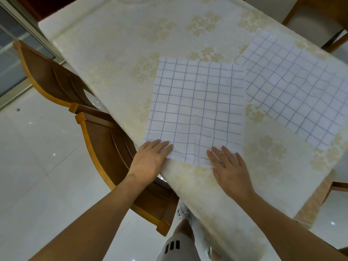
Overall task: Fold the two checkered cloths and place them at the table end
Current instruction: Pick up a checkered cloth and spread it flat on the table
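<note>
Two white cloths with a blue grid lie spread flat on a dining table (116,40) covered by a pale tablecloth with a faded yellow flower print. The near cloth (197,106) sits close to the table's near edge, beside the near left corner, its sides running roughly square to the view and its slightly longer axis pointing away from the person toward the far end of the table. A soft crease runs up its middle from the near hem. The far cloth (301,87) lies unfolded toward the table's right edge, turned at an angle, its long axis running from the table's middle out toward the near right corner. The near cloth's far right corner overlaps or touches its edge; which of the two cannot be told.

Both of the person's hands rest on the near hem of the near cloth. The left hand (150,159) lies flat at the cloth's near left corner, fingers straight and together, fingertips on the fabric and the palm over the table's edge. The right hand (229,166) lies flat at the near right part of the hem, fingers straight and slightly spread, pressing down and gripping nothing.

Two wooden chairs (105,132) stand pushed in along the table's left side, one behind the other. A third chair (320,17) with a pale seat stands beyond the far right edge. The floor is glossy white tile (37,147).
</note>
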{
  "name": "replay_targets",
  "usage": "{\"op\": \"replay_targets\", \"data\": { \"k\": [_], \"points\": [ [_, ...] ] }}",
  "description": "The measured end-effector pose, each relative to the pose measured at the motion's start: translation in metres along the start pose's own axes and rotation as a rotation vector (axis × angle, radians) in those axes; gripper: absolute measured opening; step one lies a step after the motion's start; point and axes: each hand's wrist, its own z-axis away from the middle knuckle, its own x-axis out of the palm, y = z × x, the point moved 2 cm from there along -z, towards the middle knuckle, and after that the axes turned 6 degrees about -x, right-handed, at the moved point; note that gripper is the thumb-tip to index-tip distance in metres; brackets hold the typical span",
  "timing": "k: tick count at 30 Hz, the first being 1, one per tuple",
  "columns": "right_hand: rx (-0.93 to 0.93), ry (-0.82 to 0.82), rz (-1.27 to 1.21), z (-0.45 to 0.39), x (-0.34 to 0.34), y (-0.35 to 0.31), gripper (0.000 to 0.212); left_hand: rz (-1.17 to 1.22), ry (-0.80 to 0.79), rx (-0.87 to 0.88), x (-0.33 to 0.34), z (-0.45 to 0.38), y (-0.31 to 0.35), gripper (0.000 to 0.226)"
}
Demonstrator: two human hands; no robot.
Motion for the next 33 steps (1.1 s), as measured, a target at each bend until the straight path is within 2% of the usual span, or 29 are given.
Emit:
{"op": "replay_targets", "data": {
  "k": [3,10,13,17,21,25,27,33],
  "points": [
    [-0.045,0.006,-0.008,0.005,0.002,0.01,0.058,0.014,0.012,0.017,-0.005,0.007,0.008,0.051],
    [-0.156,0.053,-0.16,0.039,-0.016,0.043,0.052,0.034,-0.044,-0.002,-0.021,0.025,0.052,0.045],
    [-0.151,0.048,-0.209,0.066,-0.028,0.057,0.047,0.018,-0.061,-0.005,-0.025,0.04,0.082,0.053],
    [-0.141,0.013,-0.26,0.105,-0.046,0.077,0.074,-0.031,-0.036,-0.052,-0.026,0.064,0.139,0.07],
    [-0.155,0.011,-0.286,0.141,-0.066,0.091,0.079,-0.027,0.037,-0.147,-0.021,0.095,0.193,0.067],
    [-0.17,-0.017,-0.269,0.174,-0.091,0.097,0.078,-0.027,0.021,-0.226,-0.017,0.128,0.235,0.075],
    [-0.167,-0.043,-0.289,0.188,-0.101,0.097,0.086,-0.023,0.023,-0.261,-0.019,0.141,0.256,0.077],
    [-0.198,-0.081,-0.294,0.205,-0.118,0.102,0.092,0.006,-0.035,-0.344,-0.03,0.163,0.287,0.075]
  ]
}}
